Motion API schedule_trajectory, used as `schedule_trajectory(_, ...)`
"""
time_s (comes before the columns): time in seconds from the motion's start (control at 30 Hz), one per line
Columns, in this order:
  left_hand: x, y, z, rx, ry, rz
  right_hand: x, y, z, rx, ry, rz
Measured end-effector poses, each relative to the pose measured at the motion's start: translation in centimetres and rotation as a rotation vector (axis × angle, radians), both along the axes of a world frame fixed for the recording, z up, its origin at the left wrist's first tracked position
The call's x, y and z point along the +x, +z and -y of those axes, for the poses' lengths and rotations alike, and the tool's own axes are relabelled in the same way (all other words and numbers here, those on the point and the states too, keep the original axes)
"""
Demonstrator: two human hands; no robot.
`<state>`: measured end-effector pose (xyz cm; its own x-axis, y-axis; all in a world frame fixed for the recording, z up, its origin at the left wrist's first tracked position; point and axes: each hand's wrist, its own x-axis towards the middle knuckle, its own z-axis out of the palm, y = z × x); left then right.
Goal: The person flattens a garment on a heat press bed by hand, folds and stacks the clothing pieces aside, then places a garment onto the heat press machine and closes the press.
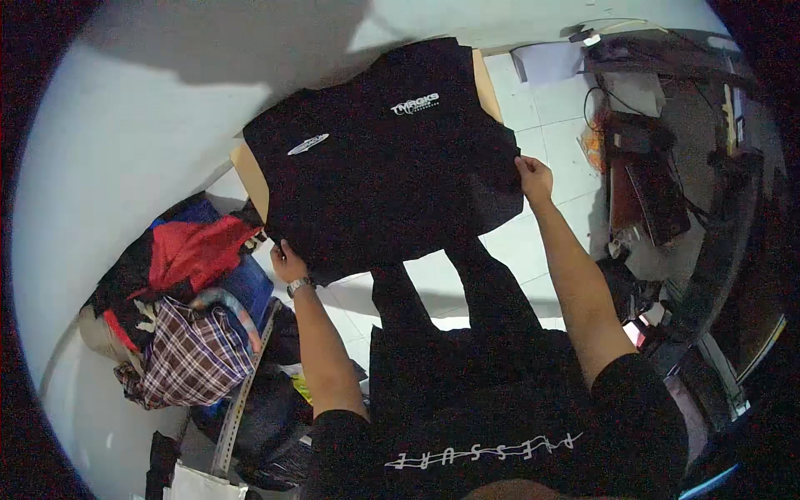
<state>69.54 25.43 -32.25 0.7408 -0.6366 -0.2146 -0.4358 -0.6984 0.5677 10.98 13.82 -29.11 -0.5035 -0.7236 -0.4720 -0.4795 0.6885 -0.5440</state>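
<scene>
A black shirt [383,187] with white prints is stretched out in front of me. Pale tan board-like pieces [252,182] show past its left and upper right edges; how they sit under the cloth is hidden. My left hand [289,263], with a watch [297,286] on its wrist, pinches the shirt's lower left edge. At the right edge, my right hand [536,178] grips the fabric between thumb and fingers. The cloth between both hands looks spread fairly flat.
To the left, a red cloth [192,254] and a plaid cloth [196,354] lie heaped above a metal shelf edge [242,408]. A white wall [125,125] rises behind. On the right are dark items [658,196] and cables. White floor tiles [558,150] show between.
</scene>
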Motion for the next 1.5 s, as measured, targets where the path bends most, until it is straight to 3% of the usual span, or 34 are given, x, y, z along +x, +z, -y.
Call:
schedule_trajectory(0.03,0.0,0.1,0.0,-0.018,0.008,-0.050,-0.1,-0.2,-0.3,-0.023,-0.004,-0.009)
schedule_trajectory(0.13,-1.7,2.1,-0.3,0.061,-0.087,0.206,0.2,2.1,0.1,0.190,0.088,0.043)
schedule_trajectory(0.17,-3.1,3.6,-0.4,0.115,-0.223,0.393,0.9,2.6,0.0,0.174,0.188,-0.120)
schedule_trajectory(0.23,-4.6,4.4,-1.1,0.107,-0.554,0.422,2.5,3.3,-0.8,0.140,0.382,-0.451)
schedule_trajectory(0.27,-5.3,4.3,-1.3,0.109,-0.722,0.435,3.4,3.3,-1.1,0.100,0.474,-0.507)
schedule_trajectory(0.37,-9.2,5.3,0.6,0.300,-0.864,0.351,7.0,3.1,-1.4,0.009,0.774,-0.604)
schedule_trajectory(0.6,-12.1,2.0,16.1,-0.088,-0.889,0.353,16.5,-0.5,9.3,-0.518,0.916,-0.507)
schedule_trajectory(0.73,-11.6,0.5,20.2,-0.064,-0.871,0.513,19.6,-3.2,11.9,-0.580,0.860,-0.591)
schedule_trajectory(1.0,-10.9,0.2,19.2,-0.120,-0.892,0.509,20.2,-3.5,11.3,-0.586,0.809,-0.609)
schedule_trajectory(1.13,-11.3,1.1,12.7,-0.068,-0.900,0.433,22.6,-1.7,4.7,-0.451,0.774,-0.511)
schedule_trajectory(1.4,-5.7,3.7,-9.1,0.128,-1.269,0.353,23.1,3.2,-18.5,-0.121,0.816,-0.282)
schedule_trajectory(1.47,-2.0,2.9,-10.0,0.144,-1.354,0.395,22.1,5.0,-24.1,0.103,0.795,-0.294)
schedule_trajectory(1.5,-2.0,5.2,-9.0,0.305,-1.393,0.297,21.9,3.1,-28.1,0.418,0.705,-0.156)
